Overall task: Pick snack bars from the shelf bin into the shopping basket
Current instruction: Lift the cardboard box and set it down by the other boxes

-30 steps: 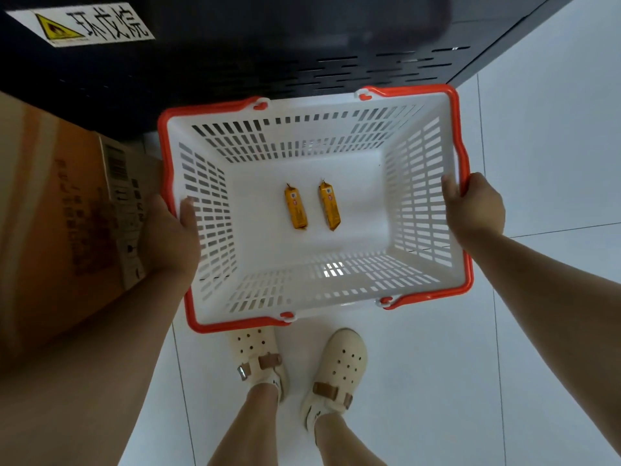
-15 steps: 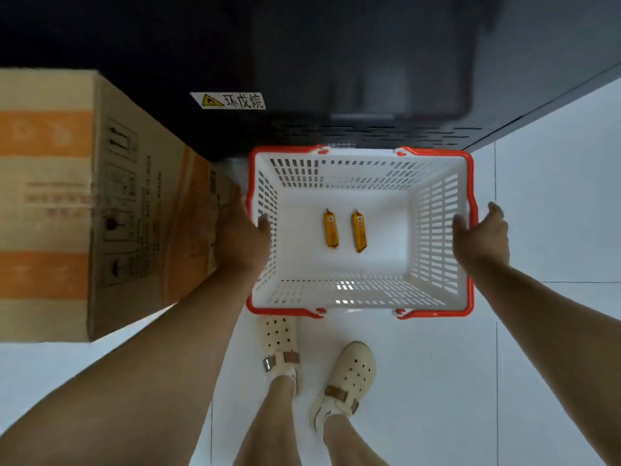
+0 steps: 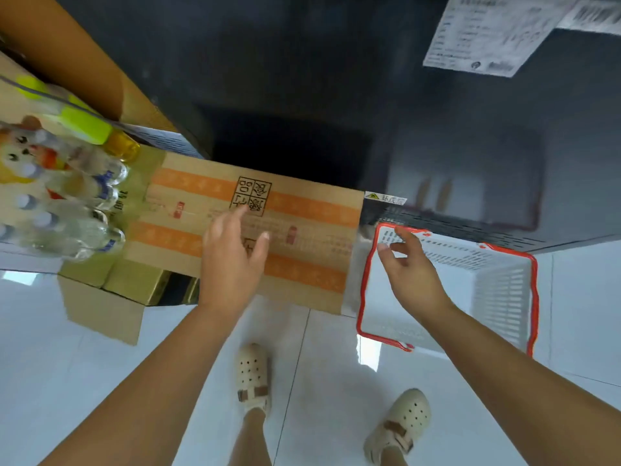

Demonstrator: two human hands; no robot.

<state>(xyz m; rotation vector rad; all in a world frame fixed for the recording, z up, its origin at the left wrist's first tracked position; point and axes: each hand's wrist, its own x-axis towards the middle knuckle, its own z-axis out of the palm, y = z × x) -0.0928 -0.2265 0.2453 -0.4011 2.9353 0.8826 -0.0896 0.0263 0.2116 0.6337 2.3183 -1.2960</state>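
Wearing cream clogs [image 3: 252, 378] punched with small round holes, each crossed by a brown strap [image 3: 252, 393] with a metal buckle. Bare forearms [image 3: 188, 358] and ankles [image 3: 254, 419].

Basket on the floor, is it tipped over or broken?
No, nothing stands out. The basket sits upright on the floor beside the cardboard box, and its red rim looks whole. The left hand and right hand are open, gripping nothing; the right hand hides part of the inside.
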